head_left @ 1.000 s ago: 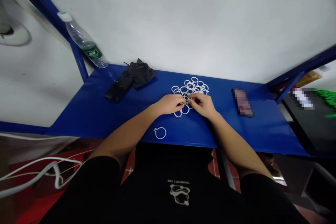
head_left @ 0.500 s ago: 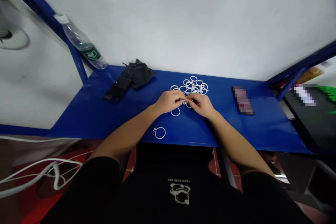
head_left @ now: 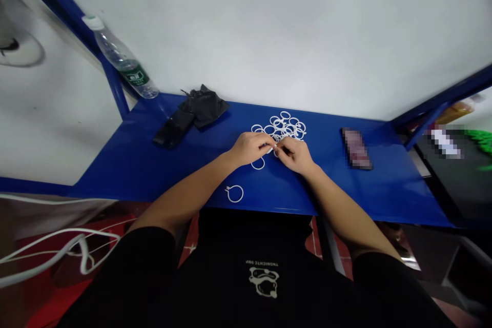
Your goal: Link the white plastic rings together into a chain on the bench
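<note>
Where hands meet: L hand (head_left: pixel 249 148) + R hand (head_left: pixel 295 155), fingertips nearly closed, apparently pinching small white part (head_left: pixel 274 147)
White rings (head_left: pixel 284 124): 12–1 o'clock of hands
Lone ring (head_left: pixel 235 202): 7 o'clock
Fingertip work: prob fiddling w/ part; calls for steady pinch

White piece (head_left: pixel 269 150) half-hidden by fingers (head_left: pixel 265 139)

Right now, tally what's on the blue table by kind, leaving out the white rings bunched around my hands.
Bottle: 1
Black bag: 1
Flat black item: 1
Phone, judging by its blurred shape: 1
Lone white ring near the front edge: 1
Total: 5
</note>
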Tool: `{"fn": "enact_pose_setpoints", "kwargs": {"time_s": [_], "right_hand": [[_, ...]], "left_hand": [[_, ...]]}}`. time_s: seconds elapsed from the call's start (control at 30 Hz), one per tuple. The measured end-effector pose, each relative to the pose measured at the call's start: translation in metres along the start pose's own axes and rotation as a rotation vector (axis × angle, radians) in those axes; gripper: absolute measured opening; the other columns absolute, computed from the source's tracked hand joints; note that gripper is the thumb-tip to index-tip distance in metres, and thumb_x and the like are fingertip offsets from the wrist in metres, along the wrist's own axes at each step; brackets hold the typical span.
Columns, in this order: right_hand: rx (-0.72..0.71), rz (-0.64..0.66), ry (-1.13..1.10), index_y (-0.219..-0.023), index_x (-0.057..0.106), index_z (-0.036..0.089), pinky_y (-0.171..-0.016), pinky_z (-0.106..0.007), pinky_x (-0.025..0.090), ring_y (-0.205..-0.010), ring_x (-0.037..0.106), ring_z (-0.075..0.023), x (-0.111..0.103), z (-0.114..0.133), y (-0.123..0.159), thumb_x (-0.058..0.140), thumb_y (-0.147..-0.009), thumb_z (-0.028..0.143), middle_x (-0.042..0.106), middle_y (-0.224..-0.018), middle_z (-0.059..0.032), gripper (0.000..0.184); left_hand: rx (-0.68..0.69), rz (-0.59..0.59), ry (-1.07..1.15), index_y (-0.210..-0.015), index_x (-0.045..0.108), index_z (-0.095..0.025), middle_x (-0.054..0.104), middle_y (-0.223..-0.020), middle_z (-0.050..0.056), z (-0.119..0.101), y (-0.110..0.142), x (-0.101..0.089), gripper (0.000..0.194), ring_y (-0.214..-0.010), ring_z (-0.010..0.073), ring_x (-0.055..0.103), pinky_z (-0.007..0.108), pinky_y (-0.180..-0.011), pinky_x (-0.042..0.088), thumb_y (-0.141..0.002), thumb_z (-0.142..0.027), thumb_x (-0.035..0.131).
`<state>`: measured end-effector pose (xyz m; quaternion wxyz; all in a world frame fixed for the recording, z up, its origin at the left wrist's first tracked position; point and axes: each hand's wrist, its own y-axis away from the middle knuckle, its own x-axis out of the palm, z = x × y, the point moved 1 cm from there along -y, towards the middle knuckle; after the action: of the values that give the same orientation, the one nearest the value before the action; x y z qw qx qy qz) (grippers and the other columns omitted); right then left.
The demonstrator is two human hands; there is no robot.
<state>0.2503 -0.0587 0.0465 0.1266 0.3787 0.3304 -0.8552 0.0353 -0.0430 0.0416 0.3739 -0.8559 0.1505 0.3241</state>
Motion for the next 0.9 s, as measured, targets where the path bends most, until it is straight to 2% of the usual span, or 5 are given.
{"fn": "enact_pose_setpoints", "kwargs": {"time_s": [0.23, 0.3, 0.4, 0.53, 0.9], "right_hand": [[0.187, -0.185, 0.061, -0.073, 0.064, 0.023, -0.058, -0.03, 0.043, -0.06, 0.06, -0.0163, -0.011, -0.012, -0.003, 0.065, -0.1, 0.05, 0.07, -0.068, -0.0026, 0.038], [0.24, -0.228, 0.05, -0.069, 0.061, 0.023, -0.056, -0.03, 0.041, -0.057, 0.058, -0.0155, -0.012, -0.017, -0.004, 0.066, -0.099, 0.054, 0.068, -0.064, -0.0021, 0.044], [0.236, -0.207, 0.026, -0.069, 0.062, 0.023, -0.057, -0.03, 0.041, -0.057, 0.058, -0.0154, -0.008, -0.018, -0.004, 0.067, -0.099, 0.053, 0.067, -0.063, -0.0016, 0.043], [0.2, -0.107, 0.018, -0.072, 0.065, 0.023, -0.06, -0.03, 0.043, -0.061, 0.062, -0.0164, 0.0, -0.012, -0.003, 0.067, -0.1, 0.048, 0.07, -0.067, -0.002, 0.039], [-0.106, 0.272, 0.04, -0.102, 0.077, 0.024, -0.068, -0.031, 0.049, -0.077, 0.072, -0.0184, 0.015, 0.012, 0.0, 0.057, -0.107, 0.047, 0.078, -0.087, -0.0041, 0.031]], "left_hand": [[-0.084, 0.027, -0.048, -0.113, 0.079, -0.021, 0.08, -0.116, 0.009, -0.003, -0.006, -0.013, 0.018, -0.103, 0.0185, 0.075, 0.031, -0.089, 0.059, -0.103, -0.025, 0.065], [-0.237, 0.194, -0.035, -0.107, 0.08, -0.021, 0.08, -0.098, 0.006, 0.001, -0.007, -0.03, 0.016, -0.088, 0.0179, 0.075, 0.03, -0.08, 0.056, -0.099, -0.032, 0.071], [-0.393, 0.659, 0.088, -0.096, 0.078, -0.021, 0.079, -0.086, 0.001, 0.0, -0.004, -0.06, 0.032, -0.069, 0.0156, 0.07, 0.026, -0.063, 0.048, -0.08, -0.046, 0.09], [-0.346, 0.973, 0.118, -0.093, 0.073, -0.023, 0.076, -0.077, -0.003, -0.022, 0.004, -0.079, 0.041, -0.063, 0.0141, 0.066, 0.025, -0.061, 0.043, -0.066, -0.042, 0.098], [-0.265, 0.92, -0.283, -0.088, 0.071, -0.026, 0.071, -0.077, 0.0, -0.043, 0.023, -0.058, 0.043, -0.073, 0.0233, 0.069, 0.03, -0.068, 0.045, -0.058, -0.033, 0.101]]}}
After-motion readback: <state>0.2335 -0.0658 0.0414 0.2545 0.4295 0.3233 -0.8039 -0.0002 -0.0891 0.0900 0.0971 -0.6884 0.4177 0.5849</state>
